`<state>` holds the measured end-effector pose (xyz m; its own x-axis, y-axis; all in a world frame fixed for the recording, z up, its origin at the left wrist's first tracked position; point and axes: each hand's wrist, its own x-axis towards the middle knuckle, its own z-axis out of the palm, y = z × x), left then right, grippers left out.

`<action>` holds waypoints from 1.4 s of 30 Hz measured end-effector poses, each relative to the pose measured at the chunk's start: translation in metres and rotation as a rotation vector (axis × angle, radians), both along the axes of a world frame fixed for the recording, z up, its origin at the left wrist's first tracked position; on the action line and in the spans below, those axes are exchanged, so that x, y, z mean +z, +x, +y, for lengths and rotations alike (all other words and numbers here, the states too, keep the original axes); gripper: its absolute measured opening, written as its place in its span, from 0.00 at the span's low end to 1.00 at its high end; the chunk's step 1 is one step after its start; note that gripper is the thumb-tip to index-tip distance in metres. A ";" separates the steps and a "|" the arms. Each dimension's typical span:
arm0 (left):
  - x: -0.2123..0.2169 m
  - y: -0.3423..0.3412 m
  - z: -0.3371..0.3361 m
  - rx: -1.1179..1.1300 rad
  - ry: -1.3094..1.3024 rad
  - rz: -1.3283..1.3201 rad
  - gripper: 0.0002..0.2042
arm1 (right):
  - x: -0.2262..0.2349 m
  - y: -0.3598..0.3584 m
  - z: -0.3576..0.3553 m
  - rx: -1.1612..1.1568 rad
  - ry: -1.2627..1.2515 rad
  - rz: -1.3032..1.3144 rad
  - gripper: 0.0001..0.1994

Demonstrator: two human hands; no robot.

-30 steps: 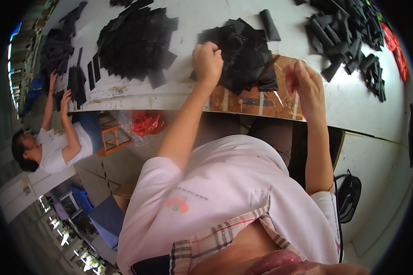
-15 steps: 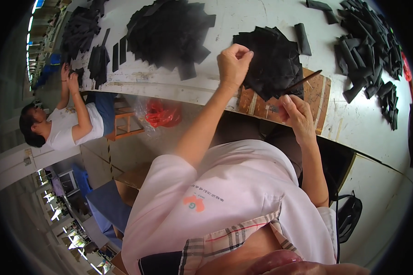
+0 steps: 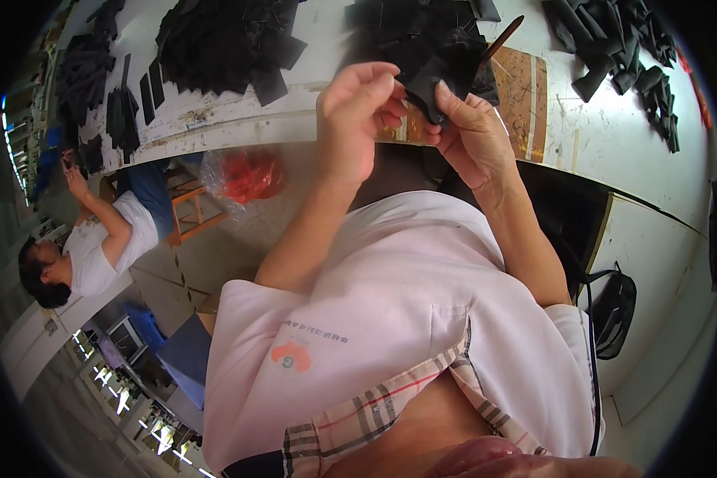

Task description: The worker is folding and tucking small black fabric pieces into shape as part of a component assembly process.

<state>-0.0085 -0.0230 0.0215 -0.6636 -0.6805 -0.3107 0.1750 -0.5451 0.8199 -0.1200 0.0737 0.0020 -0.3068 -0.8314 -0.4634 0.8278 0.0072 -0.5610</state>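
Over table (image 3: 585,131), right fingers (image 3: 448,99) pinch black cloth (image 3: 424,81), now nearer curled left fingers (image 3: 377,85); left hold unclear

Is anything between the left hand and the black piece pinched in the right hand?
Nothing visible: the fingers of the left hand are right at the left edge of the black piece in the right hand. Contact is unclear.

Black cloth (image 3: 424,86), small and limp, plain dark surface, bent in a curve along its near side, pinched at the right, held raised above the table's (image 3: 323,40) near edge, in front of a loose black pile (image 3: 406,28).
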 end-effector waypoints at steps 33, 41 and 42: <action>-0.009 -0.016 0.049 0.164 -1.228 -0.425 0.04 | 0.017 0.004 0.026 -0.117 0.114 1.829 0.07; 0.015 -0.024 0.024 -0.221 0.489 0.215 0.12 | 0.008 -0.011 0.029 -0.086 0.110 0.789 0.04; 0.011 -0.022 0.022 -0.272 0.406 0.181 0.13 | 0.008 -0.011 0.030 -0.092 0.111 0.797 0.04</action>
<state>-0.0306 -0.0007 0.0330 -0.8670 -0.3245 -0.3781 0.1023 -0.8586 0.5024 -0.1315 0.1036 0.0101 -0.6443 -0.7488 -0.1555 0.1797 0.0493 -0.9825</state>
